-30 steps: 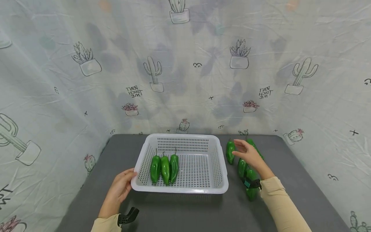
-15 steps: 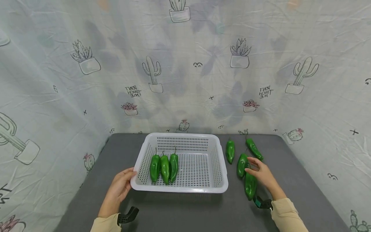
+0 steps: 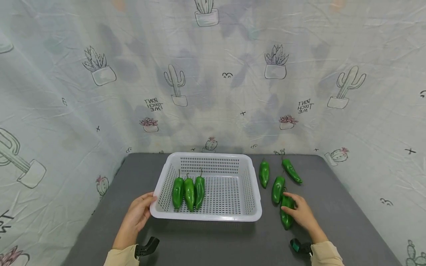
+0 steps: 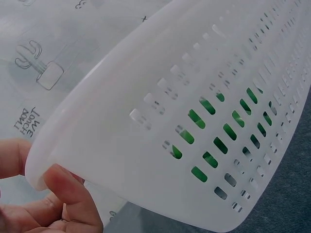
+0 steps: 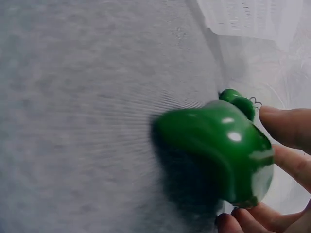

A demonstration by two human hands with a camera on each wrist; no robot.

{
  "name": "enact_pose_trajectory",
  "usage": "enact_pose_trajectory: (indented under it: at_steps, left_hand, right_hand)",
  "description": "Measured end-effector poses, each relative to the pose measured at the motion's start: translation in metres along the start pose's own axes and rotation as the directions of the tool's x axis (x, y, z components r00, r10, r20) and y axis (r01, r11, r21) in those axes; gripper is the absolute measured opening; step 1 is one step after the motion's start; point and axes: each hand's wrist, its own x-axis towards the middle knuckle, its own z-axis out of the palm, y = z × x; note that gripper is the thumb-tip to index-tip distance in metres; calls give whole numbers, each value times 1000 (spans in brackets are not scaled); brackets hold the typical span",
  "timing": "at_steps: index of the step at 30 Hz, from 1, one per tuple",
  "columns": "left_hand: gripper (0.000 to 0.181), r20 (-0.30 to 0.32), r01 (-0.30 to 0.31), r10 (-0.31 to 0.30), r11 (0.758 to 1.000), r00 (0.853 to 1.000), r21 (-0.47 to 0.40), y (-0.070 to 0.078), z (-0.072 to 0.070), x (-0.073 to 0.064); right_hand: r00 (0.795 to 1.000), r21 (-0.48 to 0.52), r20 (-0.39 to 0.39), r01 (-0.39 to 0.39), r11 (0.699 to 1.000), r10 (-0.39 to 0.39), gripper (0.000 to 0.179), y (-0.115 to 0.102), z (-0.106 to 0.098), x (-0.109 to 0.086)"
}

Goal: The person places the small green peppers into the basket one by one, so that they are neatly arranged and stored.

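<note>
One pepper (image 3: pixel 286 221), nearest of four right of the basket (image 3: pixel 206 218), lies on the table (image 3: pixel 199 247) between thumb and fingers of the right hand (image 3: pixel 303 214); whether gripped cannot be told. The left hand (image 3: pixel 135 212) pinches the basket's left rim. Picking appears in hand, three peppers (image 3: pixel 189 194) inside; next calls for securing, then lifting.
</note>
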Motion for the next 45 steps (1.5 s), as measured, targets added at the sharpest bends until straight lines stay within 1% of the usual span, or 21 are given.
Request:
enact_pose_trajectory:
  at_steps: [5,10,13,18,21,29,31,38,42,45]
  left_hand:
    - [50,-1,8,-8,1000,1000,2,0,0,-1]
    - [51,-1,3,-3,1000,1000,5,0,0,-1]
    - [51,0,-2,2,1000,1000,3,0,1,-1]
    - [50,2,1,-1,1000,1000,-3,1,1,0]
    - [50,2,0,0,1000,1000,3,1,1,0]
    - [50,-6,7,-7,1000,1000,-1,0,0,0]
    - [49,-4,4,-4,1000,1000,-4,0,0,0]
    - [49,-1,-4,4,1000,1000,-7,-1,0,1]
    - [49,3,-5,5,1000,1000,-2,-1,0,1]
    - [49,4,-4,4,1000,1000,4,-1,0,1]
  right_hand:
    - [1000,-39,-11,-15,999,14,52,2,5,-5]
    - [1000,-74,-20,8,997,-9,51,1,5,-3]
    - [1000,-97,-7,8,995,-9,50,-1,5,-3]
    - [999,-120,18,-35,992,37,51,-6,3,-5]
    - [998,-114,19,-52,992,54,51,-7,3,-5]
    - [988,-40,45,-144,989,146,54,-7,-2,-5]
    - [989,-18,40,-141,990,141,55,-7,-5,-5]
    - [995,39,-30,-90,995,91,54,-9,-13,-1]
    - [996,37,-55,-71,997,73,54,-17,-17,1]
    - [996,36,-72,-41,999,43,54,-25,-18,4]
